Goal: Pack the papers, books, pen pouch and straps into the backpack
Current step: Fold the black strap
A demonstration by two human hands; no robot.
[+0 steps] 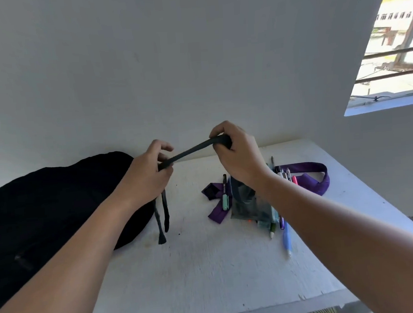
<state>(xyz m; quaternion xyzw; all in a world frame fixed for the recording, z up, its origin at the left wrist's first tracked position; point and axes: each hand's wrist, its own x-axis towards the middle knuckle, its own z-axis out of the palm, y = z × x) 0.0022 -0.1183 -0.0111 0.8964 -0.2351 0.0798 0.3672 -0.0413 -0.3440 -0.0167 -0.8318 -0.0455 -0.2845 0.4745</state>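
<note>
1. A white table [208,266] spreads out nearest, with both forearms reaching over it.
2. Loose pens [284,234] lie at the near side of a clear pen pouch [248,207], under the right forearm.
3. A purple strap [317,180] curls around and beneath the pouch, partly hidden by it.
4. The black backpack [45,209] lies on the table's left side, under the left forearm.
5. The left hand [146,177] pinches one end of a black strap [192,150]; two loose tails dangle below it beside the backpack.
6. The right hand [237,154] grips the strap's other end, fingers curled around it, pulling it taut above the table.
7. A white wall [169,61] and a window [393,45] stand behind.
</note>
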